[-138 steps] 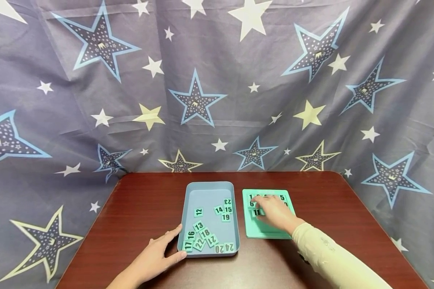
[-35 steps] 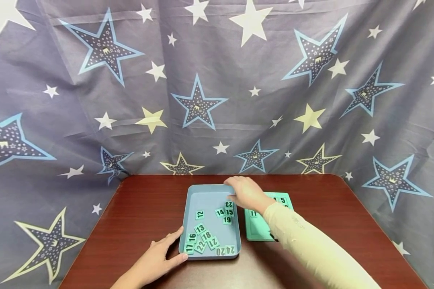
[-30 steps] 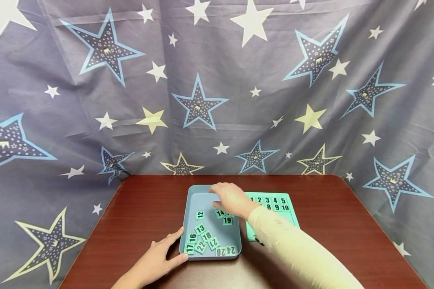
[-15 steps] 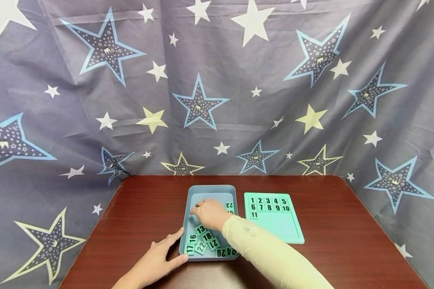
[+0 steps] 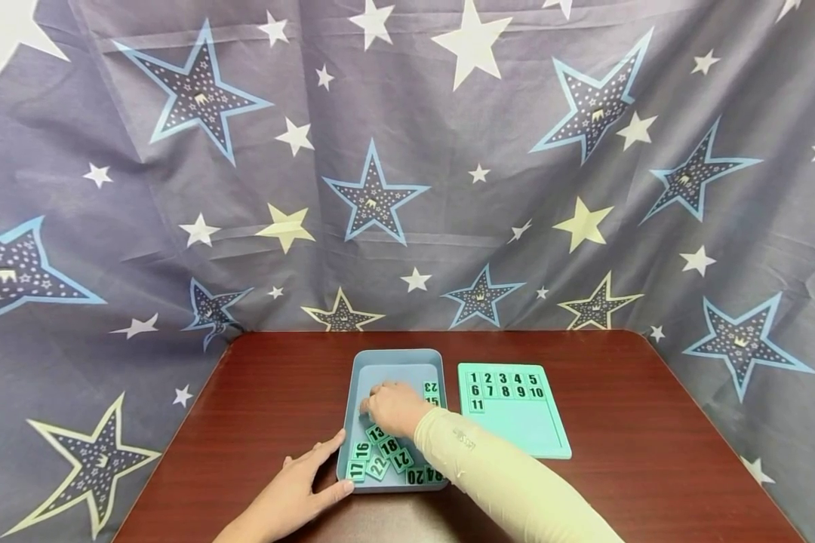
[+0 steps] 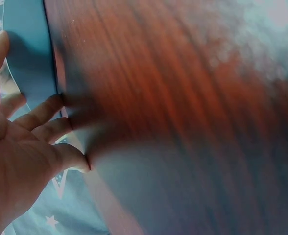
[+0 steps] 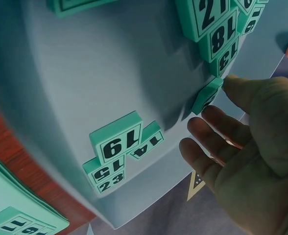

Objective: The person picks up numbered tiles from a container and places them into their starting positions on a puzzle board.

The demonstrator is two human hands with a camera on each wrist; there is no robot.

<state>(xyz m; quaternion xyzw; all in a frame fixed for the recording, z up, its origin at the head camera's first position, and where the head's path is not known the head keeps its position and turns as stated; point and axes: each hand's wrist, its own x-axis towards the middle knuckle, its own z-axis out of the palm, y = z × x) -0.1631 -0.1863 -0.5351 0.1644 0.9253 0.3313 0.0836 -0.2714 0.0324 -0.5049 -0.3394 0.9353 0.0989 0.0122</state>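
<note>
My right hand [image 5: 397, 409] reaches down into the blue-grey tray [image 5: 397, 356]. In the right wrist view its thumb and fingertips pinch a tilted green number tile [image 7: 207, 96], whose digits are mostly hidden. It is at the spot where the 12 tile lay before. My left hand [image 5: 295, 483] rests at the tray's near left side with fingers and thumb extended, fingertips against the wall. Close by the right hand lie the 13 tile [image 5: 376, 434] and the 18 tile [image 5: 389, 447]. On the right wrist side, the 19 tile [image 7: 117, 138] sits among 14, 15 and 23.
Right of the tray lies a green number board [image 5: 523, 422], its tiles 1 to 11 set in rows from the top left. Several more loose tiles, such as the 17 tile [image 5: 356, 470], fill the tray's near end. A star-patterned curtain [image 5: 407, 249] hangs behind the table [image 5: 278, 392].
My right hand has left the board, crossed left over the tray and come down on the 12 tile, now pinching it. The left hand has stayed at the tray's edge.
</note>
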